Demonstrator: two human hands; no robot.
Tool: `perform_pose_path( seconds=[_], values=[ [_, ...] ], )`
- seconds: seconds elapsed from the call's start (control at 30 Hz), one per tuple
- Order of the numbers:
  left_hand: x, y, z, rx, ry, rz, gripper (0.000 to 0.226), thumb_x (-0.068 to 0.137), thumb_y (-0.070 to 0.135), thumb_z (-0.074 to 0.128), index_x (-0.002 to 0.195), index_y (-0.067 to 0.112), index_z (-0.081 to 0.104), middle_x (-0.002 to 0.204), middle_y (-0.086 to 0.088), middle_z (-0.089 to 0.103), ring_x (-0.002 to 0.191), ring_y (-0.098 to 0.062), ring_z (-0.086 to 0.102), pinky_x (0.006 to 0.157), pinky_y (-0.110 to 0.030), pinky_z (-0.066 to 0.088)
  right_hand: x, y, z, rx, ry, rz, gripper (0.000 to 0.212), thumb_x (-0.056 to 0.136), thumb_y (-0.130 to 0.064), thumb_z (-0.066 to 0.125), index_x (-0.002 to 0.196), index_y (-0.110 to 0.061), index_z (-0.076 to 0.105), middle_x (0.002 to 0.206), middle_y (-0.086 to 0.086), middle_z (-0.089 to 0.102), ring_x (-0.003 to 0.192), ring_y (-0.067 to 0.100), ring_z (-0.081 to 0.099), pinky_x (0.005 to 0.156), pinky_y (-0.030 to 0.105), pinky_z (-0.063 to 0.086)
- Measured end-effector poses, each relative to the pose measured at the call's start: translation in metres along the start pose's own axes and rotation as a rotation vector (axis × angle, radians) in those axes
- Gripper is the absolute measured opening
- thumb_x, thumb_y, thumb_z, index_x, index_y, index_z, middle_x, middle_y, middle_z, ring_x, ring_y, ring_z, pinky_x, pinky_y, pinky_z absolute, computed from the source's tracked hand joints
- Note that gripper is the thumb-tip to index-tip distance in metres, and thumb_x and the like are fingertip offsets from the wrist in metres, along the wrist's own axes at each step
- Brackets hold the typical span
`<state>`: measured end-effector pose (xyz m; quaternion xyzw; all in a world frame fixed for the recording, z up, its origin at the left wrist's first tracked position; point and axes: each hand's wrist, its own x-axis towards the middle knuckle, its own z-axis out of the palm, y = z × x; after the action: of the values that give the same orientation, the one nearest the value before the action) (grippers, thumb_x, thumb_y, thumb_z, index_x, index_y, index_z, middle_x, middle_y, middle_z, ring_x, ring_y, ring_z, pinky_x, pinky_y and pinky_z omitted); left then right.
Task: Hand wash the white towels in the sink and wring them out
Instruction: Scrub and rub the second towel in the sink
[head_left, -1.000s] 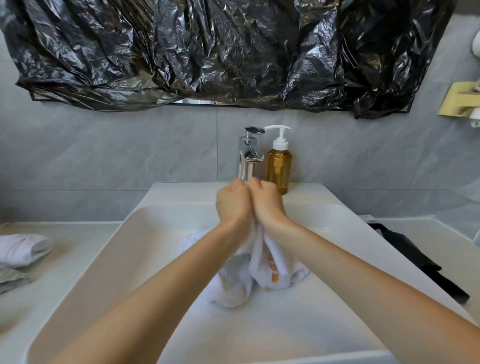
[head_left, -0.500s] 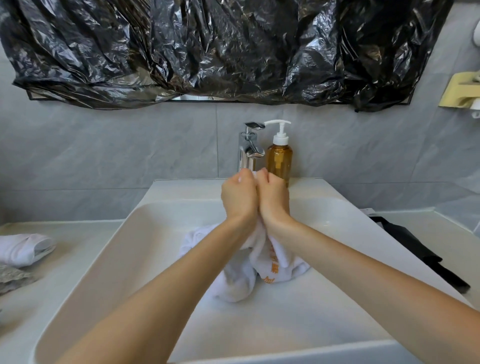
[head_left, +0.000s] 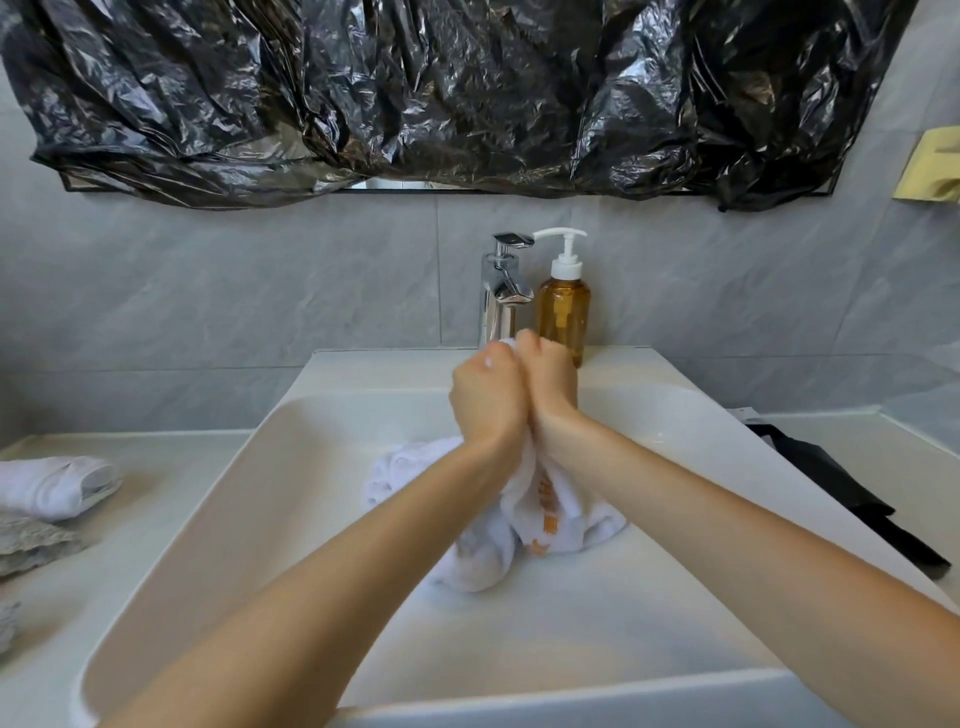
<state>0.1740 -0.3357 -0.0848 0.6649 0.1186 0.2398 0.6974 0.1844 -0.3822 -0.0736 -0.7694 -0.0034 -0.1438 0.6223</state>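
A wet white towel (head_left: 558, 519) with orange lettering hangs into the white sink (head_left: 260, 519), its lower folds lying on the basin floor. My left hand (head_left: 488, 400) and my right hand (head_left: 550, 379) are fisted side by side, knuckles together, both gripping the towel's upper end above the basin. A bit of white cloth shows over the fists. Both hands sit just in front of the chrome tap (head_left: 501, 291). No water stream is visible.
An amber pump soap bottle (head_left: 563, 306) stands right of the tap. On the left counter lie a rolled white towel (head_left: 52, 486) and a grey cloth (head_left: 31, 540). A black cloth (head_left: 841, 499) lies on the right counter. Black plastic sheeting (head_left: 467, 88) covers the mirror.
Both fists, still pressed together on the towel, have shifted slightly up and away, toward the tap. The towel's lower folds stay on the basin floor.
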Motion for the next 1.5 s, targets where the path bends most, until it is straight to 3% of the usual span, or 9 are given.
perform_pose_path(
  seconds=[0.13,0.4,0.6,0.7,0.8,0.93,1.1,1.2,1.5],
  values=[
    [0.016,0.005,-0.009,0.003,-0.105,-0.016,0.050,0.091,0.017,0.047,0.042,0.016,0.041,0.044,0.004,0.042,0.060,-0.023,0.038,0.063,-0.033,0.032,-0.009,0.004,-0.007,-0.049,-0.082,0.026,0.035,0.101,-0.025,0.036,0.076,-0.012,0.056,0.074,0.004,0.055,0.074,0.022,0.051,0.068,0.027,0.038],
    [0.047,0.015,-0.052,0.432,-0.028,0.242,0.024,0.082,0.036,0.046,0.066,0.018,0.047,0.063,0.003,0.048,0.067,-0.025,0.045,0.063,-0.032,0.036,0.006,-0.017,-0.036,0.118,-0.286,0.005,0.030,0.095,-0.027,0.052,0.067,-0.018,0.047,0.067,0.000,0.039,0.067,0.015,0.039,0.067,0.030,0.028],
    [0.026,0.018,-0.036,0.424,-0.466,0.220,0.042,0.099,0.053,0.037,0.088,0.017,0.055,0.085,-0.010,0.055,0.079,-0.019,0.050,0.073,-0.033,0.035,0.024,-0.014,-0.054,0.175,-0.360,0.047,0.041,0.085,-0.013,0.049,0.047,-0.022,0.038,0.052,-0.003,0.035,0.055,0.013,0.034,0.059,0.030,0.028],
    [0.027,0.023,-0.039,0.235,-0.444,0.126,0.040,0.092,0.053,0.054,0.084,0.014,0.055,0.080,-0.009,0.051,0.074,-0.018,0.047,0.070,-0.031,0.033,0.031,-0.008,-0.066,0.084,-0.520,0.023,0.034,0.092,-0.026,0.053,0.059,-0.019,0.054,0.057,-0.004,0.055,0.057,0.011,0.052,0.060,0.026,0.040],
    [0.029,0.026,-0.042,0.051,-0.305,0.052,0.040,0.096,0.040,0.054,0.066,0.016,0.046,0.066,-0.007,0.044,0.064,-0.018,0.043,0.057,-0.028,0.032,0.031,0.000,-0.074,-0.212,-0.773,0.055,0.053,0.083,-0.064,0.058,0.103,-0.017,0.069,0.106,0.003,0.073,0.100,0.011,0.066,0.089,0.025,0.048],
    [0.038,0.027,-0.049,-0.064,-0.050,0.051,0.049,0.096,0.039,0.053,0.060,0.024,0.025,0.057,0.004,0.025,0.056,-0.016,0.027,0.054,-0.030,0.020,0.033,0.009,-0.082,-0.334,-0.889,0.047,0.039,0.079,-0.051,0.061,0.095,-0.016,0.063,0.096,-0.002,0.071,0.087,0.009,0.066,0.077,0.021,0.049],
    [0.037,0.037,-0.050,-0.114,0.092,0.138,0.053,0.099,0.038,0.049,0.058,0.023,0.018,0.044,0.013,0.017,0.047,-0.011,0.017,0.051,-0.031,0.014,0.037,-0.007,-0.088,-0.103,-0.650,-0.107,0.016,0.096,-0.028,0.057,0.096,-0.011,0.058,0.086,0.004,0.062,0.072,0.012,0.060,0.063,0.022,0.050],
    [0.035,0.044,-0.053,-0.059,0.135,0.210,0.052,0.098,0.036,0.048,0.058,0.023,0.018,0.050,0.009,0.017,0.051,-0.013,0.017,0.053,-0.033,0.014,0.036,-0.021,-0.089,0.005,-0.535,-0.156,0.049,0.094,-0.038,0.058,0.111,0.008,0.056,0.094,0.012,0.058,0.086,0.020,0.055,0.079,0.034,0.043],
    [0.010,0.010,-0.026,-0.179,-0.002,-0.336,0.032,0.095,0.024,0.049,0.066,0.011,0.052,0.062,-0.006,0.055,0.059,-0.024,0.052,0.058,-0.027,0.041,-0.015,-0.009,-0.003,0.010,-0.213,-0.051,0.044,0.098,-0.034,0.049,0.057,-0.017,0.044,0.053,-0.002,0.045,0.056,0.015,0.044,0.056,0.029,0.033]
  ],
)
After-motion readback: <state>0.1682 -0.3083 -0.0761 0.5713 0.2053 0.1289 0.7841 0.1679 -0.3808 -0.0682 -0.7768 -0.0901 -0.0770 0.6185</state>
